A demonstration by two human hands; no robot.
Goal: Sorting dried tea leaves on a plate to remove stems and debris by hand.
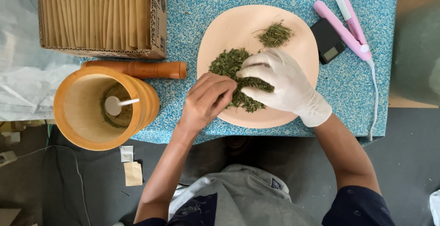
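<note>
1. Right now my left hand [207,98], bare, sits at the middle of the frame with its fingertips drawn together, pinching into the near edge of the dried green herb pile [238,77].
2. My right hand [279,81] wears a thin, smooth white glove; its fingers are curled and pressed down over the right part of the same pile, thumb and forefinger closed on a tuft of leaf.
3. Crumbly and flaky, the pile lies on the lower half of a round, matte, pale peach plate [229,27] at the centre of the frame.
4. Toward the plate's upper right lies a smaller, stringier clump of stems [275,35], well apart from my hands.
5. Under the plate is a speckled blue, spongy-looking table mat [197,1].
6. At the left a wide, turned wooden mortar [78,111] holds herb dust and a small white plastic spoon [115,104]; its smooth cylindrical wooden pestle [142,69] lies just above it.
7. In the upper left a corrugated cardboard box [158,22] is packed with upright flat brown paper sachets [91,13].
8. At the upper right a small black pocket scale [327,40] lies just beside a glossy pink mini heat sealer [347,22].
</note>
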